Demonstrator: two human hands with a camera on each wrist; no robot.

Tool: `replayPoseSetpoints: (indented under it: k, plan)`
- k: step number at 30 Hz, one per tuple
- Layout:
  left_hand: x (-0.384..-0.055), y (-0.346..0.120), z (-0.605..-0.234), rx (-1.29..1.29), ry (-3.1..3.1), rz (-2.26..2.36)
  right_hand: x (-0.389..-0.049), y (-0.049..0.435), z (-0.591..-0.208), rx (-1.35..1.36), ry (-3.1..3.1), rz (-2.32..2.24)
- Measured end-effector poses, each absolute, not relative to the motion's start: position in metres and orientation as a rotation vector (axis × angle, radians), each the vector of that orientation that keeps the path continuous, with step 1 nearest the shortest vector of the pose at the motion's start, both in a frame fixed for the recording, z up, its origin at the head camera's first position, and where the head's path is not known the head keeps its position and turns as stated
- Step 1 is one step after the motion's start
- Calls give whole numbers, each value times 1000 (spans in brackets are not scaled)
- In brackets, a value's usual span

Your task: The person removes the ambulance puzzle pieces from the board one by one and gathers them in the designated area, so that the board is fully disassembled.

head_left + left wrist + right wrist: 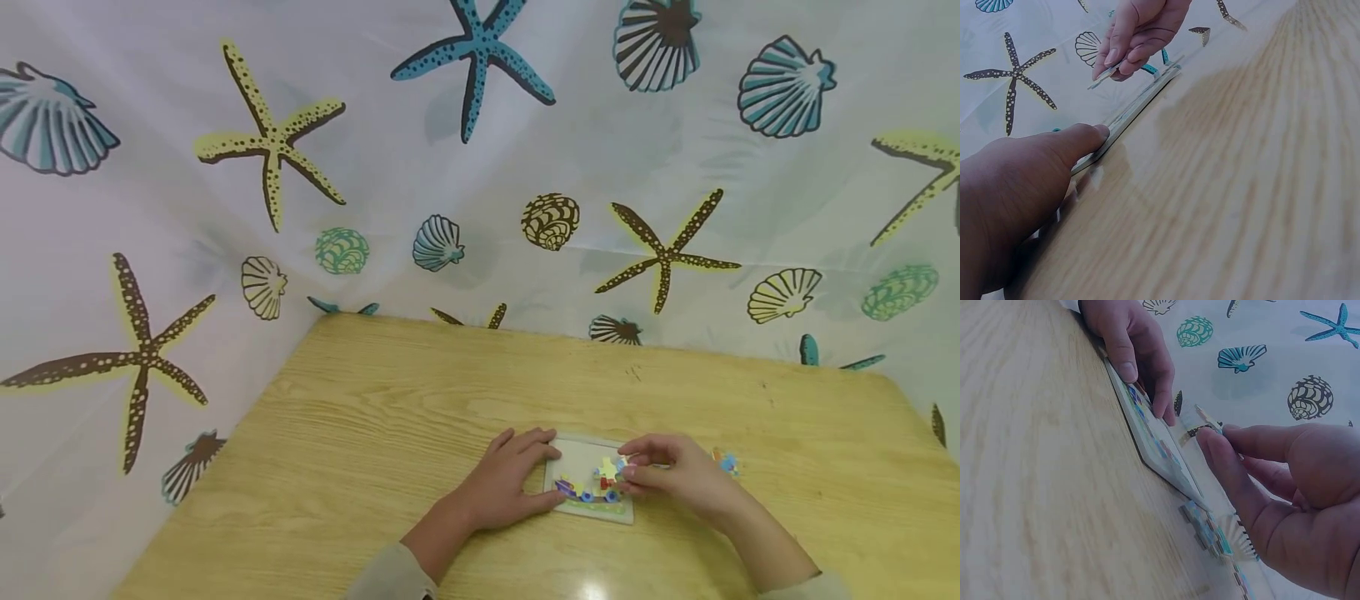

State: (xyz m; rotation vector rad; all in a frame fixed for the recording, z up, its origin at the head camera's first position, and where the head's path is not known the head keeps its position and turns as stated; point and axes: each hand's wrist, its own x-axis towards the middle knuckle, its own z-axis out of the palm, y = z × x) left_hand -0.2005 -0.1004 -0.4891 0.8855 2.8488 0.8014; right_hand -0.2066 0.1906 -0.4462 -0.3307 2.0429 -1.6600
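Observation:
A thin, pale jigsaw puzzle board (573, 457) lies on the table, its lower part filled with a colourful picture of wheels and a vehicle. My left hand (517, 479) rests across the board's left end, thumb along the near edge and fingers toward the far edge. Just above the board's right side, my right hand (678, 475) pinches a small jigsaw piece (1207, 417) between thumb and fingertips. In the left wrist view that piece (1104, 77) is tilted and held over the board. The right fingers partly cover the board's right end in the head view.
Several loose jigsaw pieces (726, 462) lie on the table to the right of the board, partly behind the right hand; the right wrist view shows these loose pieces (1207, 528) close to the board's corner. A cloth (510, 275) with starfish and shells hangs behind the wooden table (375, 417).

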Motion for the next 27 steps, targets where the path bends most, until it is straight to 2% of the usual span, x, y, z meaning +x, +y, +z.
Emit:
replayPoseSetpoints:
  k: [27]
  plan:
    - [-200, -102, -489, 894, 2860, 749, -191, 247, -451, -189, 2154, -1624]
